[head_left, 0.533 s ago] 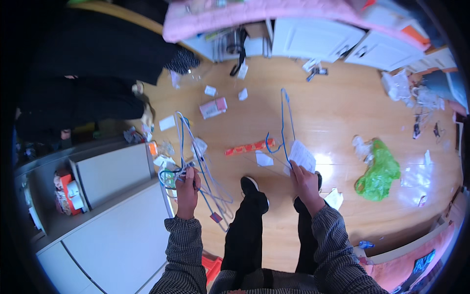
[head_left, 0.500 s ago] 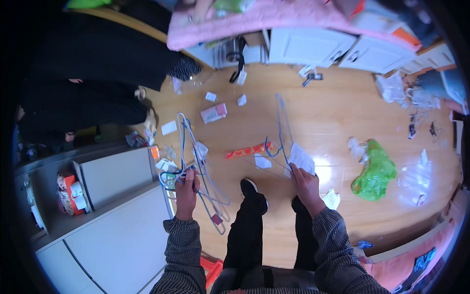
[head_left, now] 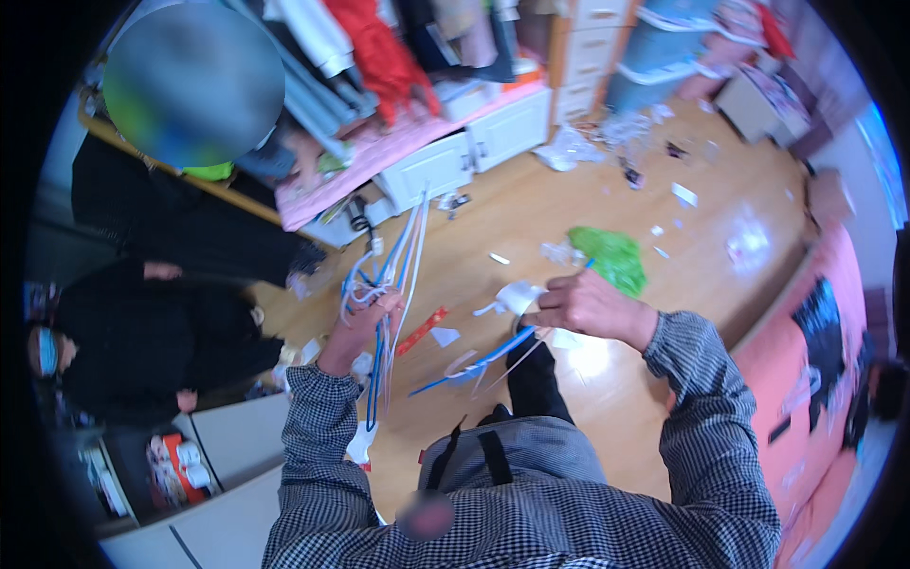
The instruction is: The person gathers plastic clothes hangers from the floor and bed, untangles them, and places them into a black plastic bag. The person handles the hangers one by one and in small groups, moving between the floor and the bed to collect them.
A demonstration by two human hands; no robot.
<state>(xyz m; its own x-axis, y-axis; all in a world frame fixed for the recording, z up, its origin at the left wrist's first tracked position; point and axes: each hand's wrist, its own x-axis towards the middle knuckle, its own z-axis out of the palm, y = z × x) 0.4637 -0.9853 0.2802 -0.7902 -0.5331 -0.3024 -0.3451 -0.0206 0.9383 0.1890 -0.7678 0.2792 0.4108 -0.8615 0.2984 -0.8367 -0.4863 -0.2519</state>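
Observation:
A bunch of thin blue and white clothes hangers (head_left: pixel 363 283) is gripped in my left hand (head_left: pixel 358 330), their long loops sticking up and down past the fist. My right hand (head_left: pixel 592 309) is closed on more thin hangers (head_left: pixel 485 361), blue and pale, which slant down to the left in front of my leg. How many each hand holds I cannot tell. The two hands are apart, level with each other above the floor.
A green plastic bag (head_left: pixel 611 258), a red patterned strip (head_left: pixel 423 332) and paper scraps lie on the wooden floor. Ahead stands a white cabinet (head_left: pixel 512 128) below hanging clothes. Two people in black are at the left, near a grey-white cabinet (head_left: pixel 248 431). A pink-covered bed (head_left: pixel 806 427) runs along the right.
My view has swung to the right and up, showing the hanging clothes and drawers. My right hand has turned across, and its hangers now point down left instead of up. Both hands keep their hold.

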